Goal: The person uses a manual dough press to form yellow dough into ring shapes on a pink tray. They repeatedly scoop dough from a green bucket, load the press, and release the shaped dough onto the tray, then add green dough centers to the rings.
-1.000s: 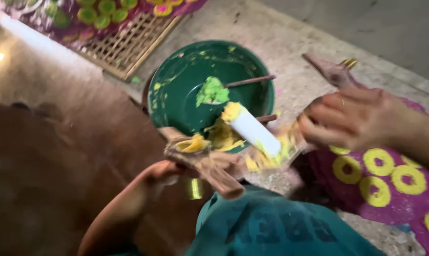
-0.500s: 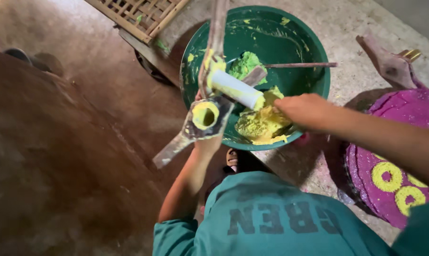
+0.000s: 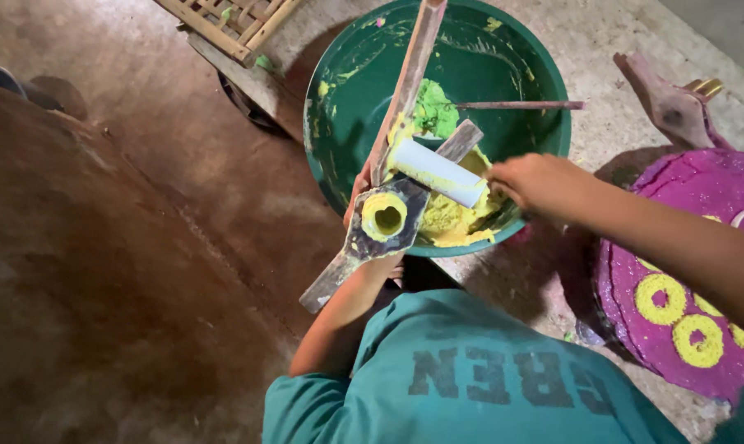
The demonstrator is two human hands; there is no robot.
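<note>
While the left hand [image 3: 363, 193], mostly hidden, grips the wooden press [image 3: 386, 215], the right hand [image 3: 530, 179] clasps the white roller [image 3: 438, 172] over the green basin's [image 3: 339, 123] near rim.

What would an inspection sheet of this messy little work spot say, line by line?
Surface: bare brown floor, dusty.
Job's things: wooden mould with a ring of yellow paste; white cylinder; green basin holding yellow and green paste.
Clutter: purple sheet with yellow rings; bamboo rack.
Hands: left hand grips the mould; right hand holds the cylinder's end.
Cables: nothing seen.
Surroundings: second mould at the right.
</note>
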